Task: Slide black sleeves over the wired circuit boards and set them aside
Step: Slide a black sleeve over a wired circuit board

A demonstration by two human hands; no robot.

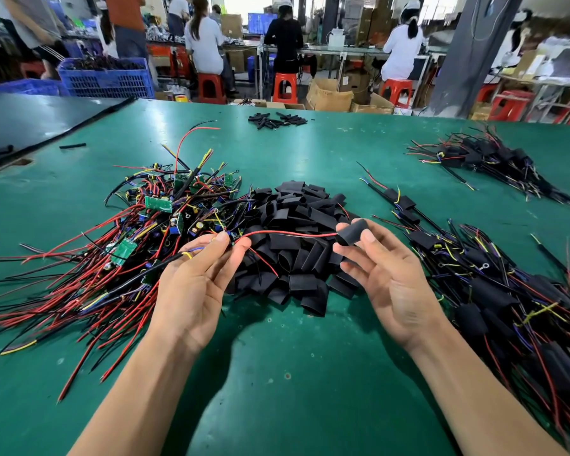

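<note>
Right fingers (pixel 371 240) are pinching one black sleeve (pixel 352 232), its mouth facing left. Left fingers (pixel 221 241) are pinching the wired circuit board (pixel 233 237). It's mostly hidden behind my fingertips, so I'm guessing at which way the board is lying.

The red lead (pixel 293 232) is running from the board across to the sleeve mouth and looks to be entering it.

How I'm doing this step:
- Squeezing the sleeve's edges lightly so the mouth is bowing open rather than lying flat.
- Using the red lead as a guide and drawing the sleeve along it toward the left hand (pixel 195 281).
- Bunching the yellow, blue and black leads under the left fingers. A stray one will probably snag at the mouth.
- Aiming the board in narrow end first, flat with the wide axis of the mouth, since a tilted board will likely jam.
- Gripping near the rim with the right hand (pixel 392 281), not mid-body, so I'm not clamping the tube closed.

Both hands are hovering over the loose sleeve pile (pixel 293 209). Bare boards (pixel 158 205) are lying to the left, and the finished pile (pixel 494 291) is to the right on the green mat (pixel 277 373). This one is going there once it's covered.
</note>
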